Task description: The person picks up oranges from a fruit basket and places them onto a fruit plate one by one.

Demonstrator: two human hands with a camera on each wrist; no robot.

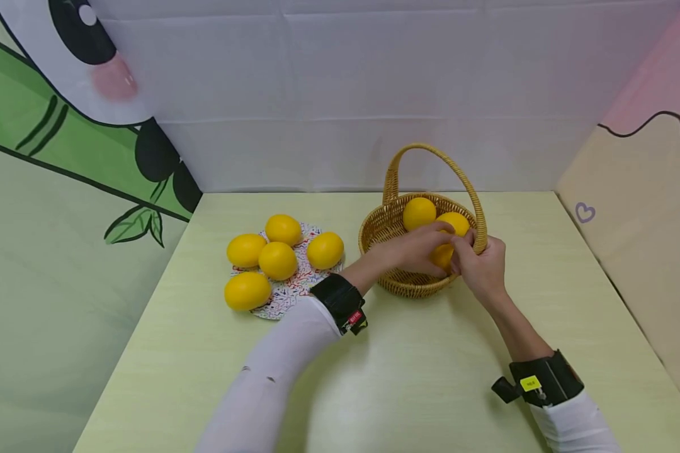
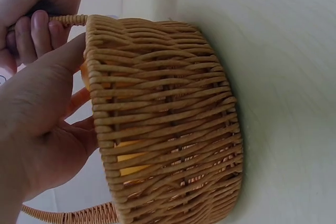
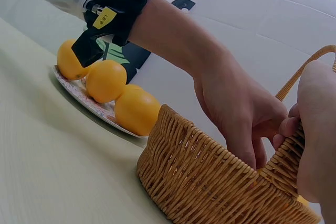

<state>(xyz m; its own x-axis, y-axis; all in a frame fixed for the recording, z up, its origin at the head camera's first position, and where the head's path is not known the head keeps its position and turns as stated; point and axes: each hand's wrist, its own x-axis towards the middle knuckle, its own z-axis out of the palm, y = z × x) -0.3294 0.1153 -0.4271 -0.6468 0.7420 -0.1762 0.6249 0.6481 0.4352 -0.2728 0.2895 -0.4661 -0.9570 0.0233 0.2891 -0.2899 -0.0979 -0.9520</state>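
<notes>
A wicker basket (image 1: 413, 289) with an arched handle (image 1: 430, 148) stands at the table's back right, holding a few smooth yellow fruits (image 1: 419, 214). My left hand (image 1: 416, 251) reaches over the near rim into it, thumb and fingers spread around one yellow fruit (image 1: 442, 257) low on the right side. In the left wrist view, the basket wall (image 2: 168, 103) hides most of that grasp. My right hand (image 1: 481, 264) grips the base of the handle on the right; curled fingers (image 2: 39, 30) wrap it in the left wrist view.
Left of the basket, a round patterned plate (image 1: 289, 292) carries several yellow fruits (image 1: 277, 260), one near its right edge. A pale wooden table (image 1: 408, 377) lies beneath. Printed cloth walls (image 1: 328, 151) rise behind and at both sides.
</notes>
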